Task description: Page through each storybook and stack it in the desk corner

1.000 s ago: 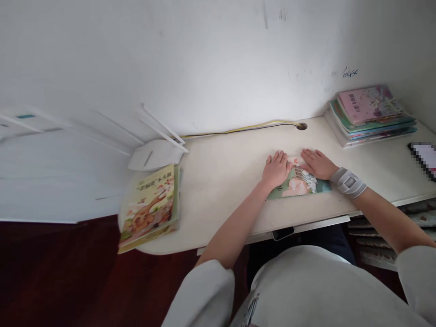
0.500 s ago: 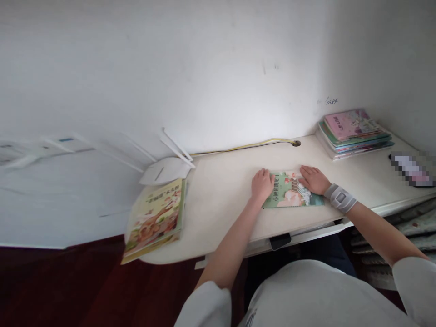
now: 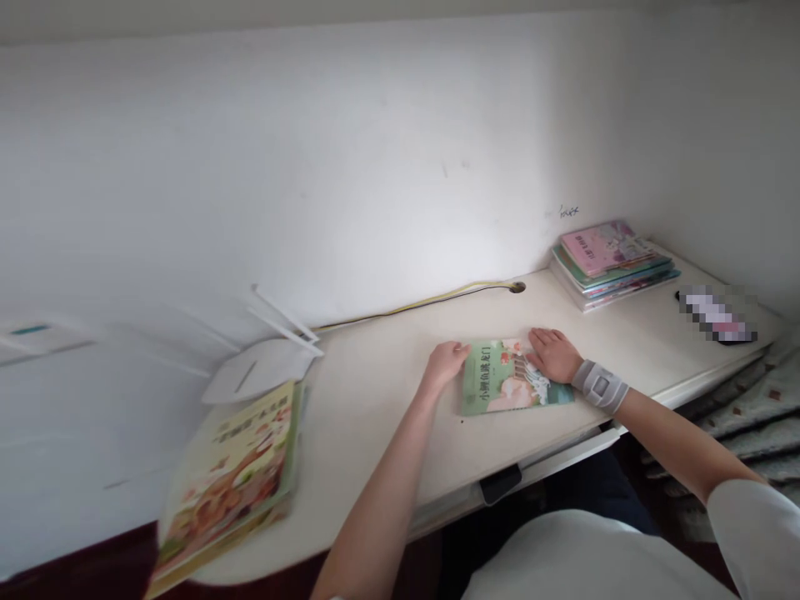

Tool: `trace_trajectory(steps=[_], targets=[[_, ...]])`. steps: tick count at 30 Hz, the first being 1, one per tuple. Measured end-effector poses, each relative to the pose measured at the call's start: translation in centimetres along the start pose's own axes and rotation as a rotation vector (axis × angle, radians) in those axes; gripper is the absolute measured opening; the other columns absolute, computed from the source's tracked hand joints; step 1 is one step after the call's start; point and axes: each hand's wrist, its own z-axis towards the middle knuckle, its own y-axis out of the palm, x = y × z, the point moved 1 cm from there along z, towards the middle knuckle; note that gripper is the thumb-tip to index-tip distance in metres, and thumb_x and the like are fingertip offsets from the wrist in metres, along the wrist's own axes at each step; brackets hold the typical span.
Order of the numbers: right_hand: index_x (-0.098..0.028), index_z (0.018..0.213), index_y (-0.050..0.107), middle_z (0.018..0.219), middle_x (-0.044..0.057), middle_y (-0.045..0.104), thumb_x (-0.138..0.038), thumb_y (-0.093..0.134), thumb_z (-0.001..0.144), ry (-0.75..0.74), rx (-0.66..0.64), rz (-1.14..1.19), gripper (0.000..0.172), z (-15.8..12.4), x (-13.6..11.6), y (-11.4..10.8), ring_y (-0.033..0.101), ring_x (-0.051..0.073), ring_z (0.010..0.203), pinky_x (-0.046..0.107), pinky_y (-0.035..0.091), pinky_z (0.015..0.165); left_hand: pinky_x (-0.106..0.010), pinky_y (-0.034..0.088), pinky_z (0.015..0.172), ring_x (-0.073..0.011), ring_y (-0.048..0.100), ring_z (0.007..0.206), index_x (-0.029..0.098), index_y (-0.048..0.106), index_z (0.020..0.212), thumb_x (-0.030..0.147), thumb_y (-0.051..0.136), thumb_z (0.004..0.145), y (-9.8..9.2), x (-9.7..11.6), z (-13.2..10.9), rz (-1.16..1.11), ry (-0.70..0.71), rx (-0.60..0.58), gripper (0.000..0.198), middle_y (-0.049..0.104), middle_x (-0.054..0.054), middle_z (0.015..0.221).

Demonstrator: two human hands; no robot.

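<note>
A green and pink picture book point(image 3: 509, 387) lies flat on the white desk point(image 3: 368, 417) in front of me. My left hand point(image 3: 448, 363) is at the book's upper left corner, fingers curled together, with the thumb along the edge; whether it grips the cover is hard to tell. My right hand point(image 3: 553, 354), with a grey band on the wrist, rests flat over the book's upper right part, fingers stretched toward the upper left.
Several books are stacked point(image 3: 609, 258) at the back right, beside a blurred-out phone point(image 3: 718, 315). At the left lie yellow-green books point(image 3: 234, 475) near a white router point(image 3: 259, 367). A cable point(image 3: 425, 302) runs along the wall to a hole. Below the desk edge, a drawer point(image 3: 562, 457) stands open.
The view has shifted, so the desk items appear lower and further left. My left hand has drawn slightly away from the cover to its corner; my right hand stays on the book.
</note>
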Motion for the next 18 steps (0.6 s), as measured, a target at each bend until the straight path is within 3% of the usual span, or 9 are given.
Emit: trace_trajectory(steps=[5, 8, 13, 15, 18], targets=[[-0.012, 0.135, 0.046, 0.138, 0.018, 0.046, -0.043, 0.035, 0.093, -0.045, 0.007, 0.046, 0.053, -0.1, 0.4, 0.0, 0.042, 0.027, 0.128, 0.044, 0.029, 0.106, -0.028, 0.046, 0.055, -0.0207, 0.064, 0.061, 0.014, 0.063, 0.069, 0.053, 0.070, 0.053, 0.1, 0.2, -0.3, -0.258, -0.077, -0.198, 0.043, 0.067, -0.007, 0.066], [-0.015, 0.132, 0.049, 0.136, 0.016, 0.049, -0.041, 0.037, 0.093, -0.080, 0.023, 0.104, 0.048, -0.1, 1.5, 0.1, 0.045, 0.024, 0.126, 0.041, 0.032, 0.106, -0.029, 0.048, 0.058, -0.0207, 0.065, 0.062, 0.013, 0.064, 0.075, 0.051, 0.075, 0.049, 0.9, 0.7, -1.0, -0.454, -0.099, -0.220, 0.047, 0.068, -0.006, 0.067], [-0.013, 0.121, 0.058, 0.121, 0.015, 0.060, -0.032, 0.036, 0.093, 0.133, 0.208, 0.414, 0.040, -0.5, 4.2, -0.8, 0.053, 0.020, 0.115, 0.033, 0.040, 0.100, -0.030, 0.050, 0.057, -0.0197, 0.065, 0.059, 0.018, 0.058, 0.074, 0.049, 0.077, 0.052, 3.4, 1.1, -3.4, -0.793, -0.108, 0.022, 0.043, 0.065, 0.001, 0.060], [-0.013, 0.115, 0.061, 0.115, 0.014, 0.062, -0.035, 0.038, 0.091, 0.254, 0.293, 0.636, 0.039, -0.8, 5.1, -1.5, 0.057, 0.020, 0.108, 0.032, 0.044, 0.093, -0.030, 0.050, 0.056, -0.0195, 0.065, 0.059, 0.019, 0.055, 0.071, 0.050, 0.075, 0.054, 4.4, 1.4, -4.4, -0.832, -0.076, 0.122, 0.041, 0.065, 0.002, 0.060], [-0.015, 0.110, 0.061, 0.101, 0.009, 0.067, -0.043, 0.044, 0.086, 0.389, 0.321, 0.905, 0.041, -1.4, 5.8, -2.8, 0.062, 0.018, 0.091, 0.030, 0.049, 0.080, -0.029, 0.050, 0.055, -0.0193, 0.065, 0.062, 0.021, 0.053, 0.069, 0.052, 0.070, 0.060, 5.7, 2.1, -5.6, -0.816, -0.005, 0.211, 0.036, 0.065, 0.003, 0.064]])
